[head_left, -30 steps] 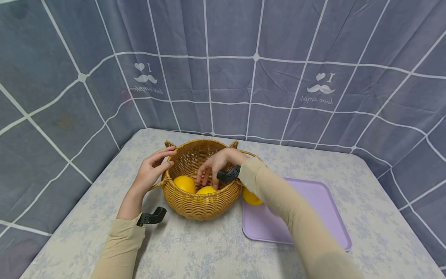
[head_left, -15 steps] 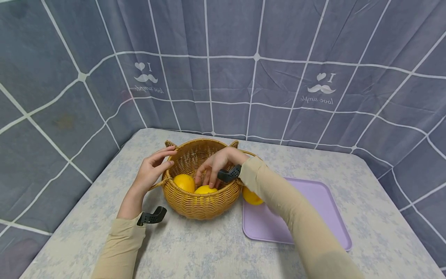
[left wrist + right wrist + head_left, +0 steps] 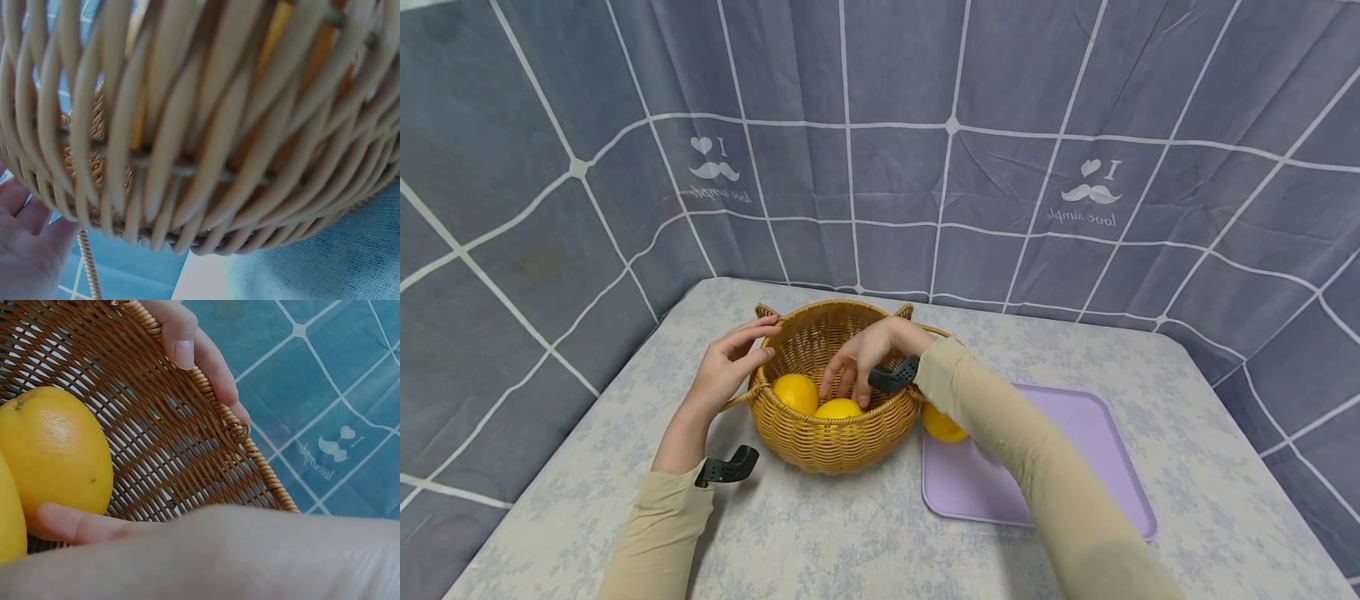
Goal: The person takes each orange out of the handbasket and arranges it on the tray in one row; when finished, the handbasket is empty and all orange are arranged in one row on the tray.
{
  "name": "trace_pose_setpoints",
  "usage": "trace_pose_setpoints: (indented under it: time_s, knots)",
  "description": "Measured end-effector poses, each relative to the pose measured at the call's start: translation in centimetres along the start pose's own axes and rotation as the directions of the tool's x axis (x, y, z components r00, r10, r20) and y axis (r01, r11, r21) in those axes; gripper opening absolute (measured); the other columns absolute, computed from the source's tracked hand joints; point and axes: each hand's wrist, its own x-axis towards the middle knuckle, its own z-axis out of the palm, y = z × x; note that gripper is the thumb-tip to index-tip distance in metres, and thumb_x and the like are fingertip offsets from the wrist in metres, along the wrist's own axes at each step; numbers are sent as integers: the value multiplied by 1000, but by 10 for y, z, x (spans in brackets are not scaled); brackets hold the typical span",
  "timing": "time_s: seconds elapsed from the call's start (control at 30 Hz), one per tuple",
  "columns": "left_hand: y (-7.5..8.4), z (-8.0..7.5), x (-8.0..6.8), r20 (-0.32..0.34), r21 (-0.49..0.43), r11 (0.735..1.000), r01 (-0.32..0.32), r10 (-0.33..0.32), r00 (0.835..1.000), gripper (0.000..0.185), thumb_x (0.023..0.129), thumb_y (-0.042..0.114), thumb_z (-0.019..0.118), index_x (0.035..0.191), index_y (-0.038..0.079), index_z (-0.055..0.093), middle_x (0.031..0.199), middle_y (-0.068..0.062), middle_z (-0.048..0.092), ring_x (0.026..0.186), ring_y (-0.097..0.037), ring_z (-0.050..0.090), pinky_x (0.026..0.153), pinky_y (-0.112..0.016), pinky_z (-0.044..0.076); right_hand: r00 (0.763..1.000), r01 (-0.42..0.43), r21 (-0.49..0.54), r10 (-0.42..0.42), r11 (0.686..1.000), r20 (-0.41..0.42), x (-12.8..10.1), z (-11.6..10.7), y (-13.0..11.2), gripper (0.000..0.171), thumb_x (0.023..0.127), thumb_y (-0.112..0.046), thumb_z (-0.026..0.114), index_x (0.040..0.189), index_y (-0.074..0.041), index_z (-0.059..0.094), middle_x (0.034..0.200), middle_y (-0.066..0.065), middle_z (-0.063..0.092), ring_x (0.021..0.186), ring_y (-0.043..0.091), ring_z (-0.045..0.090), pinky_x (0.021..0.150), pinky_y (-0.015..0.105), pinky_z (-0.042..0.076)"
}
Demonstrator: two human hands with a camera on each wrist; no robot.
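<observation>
1. Head view: a wicker basket (image 3: 835, 417) stands on the tabletop (image 3: 865, 533) with two oranges (image 3: 795, 392) inside. The right hand (image 3: 868, 358) reaches down into the basket, fingers spread over the nearer orange (image 3: 840, 409). The left hand (image 3: 726, 367) rests on the basket's far-left rim, fingers loosely straight. Only this view shows a purple tray (image 3: 1075, 467) just right of the basket, with a third orange (image 3: 942, 423) partly hidden behind the right sleeve.
2. Left wrist view: the basket's woven wall (image 3: 206, 125) fills the frame; the left palm (image 3: 25, 244) lies open beside it, gripping nothing.
3. Right wrist view: inside the basket, a right finger (image 3: 81, 524) touches an orange (image 3: 53, 450) from below; the grip has not closed. Left fingertips (image 3: 184, 353) lie over the rim.
</observation>
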Motion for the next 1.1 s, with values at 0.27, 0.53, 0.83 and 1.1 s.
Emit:
trace_pose_setpoints:
  time_s: [0.27,0.53,0.83,1.1]
  knots:
    - [-2,0,0,1,6,1000,-4,4,1000,34,93,10,59,122,-6,57,140,-14,45,138,-22,27,109,-16,27,999,39,61,-40,997,7,3,1,2,55,85,16,55,137,7,39,131,23,52,112,22,57,98,32,46]
    - [-4,2,1,-1,8,1000,-17,17,1000,33,92,8,60,122,-6,58,140,-15,45,137,-23,28,108,-15,27,994,112,-57,-113,992,3,2,1,5,53,88,3,60,138,1,43,132,9,54,118,14,51,101,26,42]
    - [-6,1,-1,3,10,1000,-21,21,1000,34,92,10,60,122,-7,57,140,-15,45,138,-22,27,108,-15,26,963,262,-141,-248,955,109,4,-2,3,62,87,-1,61,144,-3,36,144,3,39,128,10,38,106,35,38]
    - [-4,0,-1,4,15,1000,-14,14,1000,35,92,11,60,122,-6,57,140,-14,45,138,-22,27,110,-17,26,958,264,-82,-252,961,133,5,0,0,67,85,-2,62,145,-2,31,143,4,36,126,17,40,104,34,40]
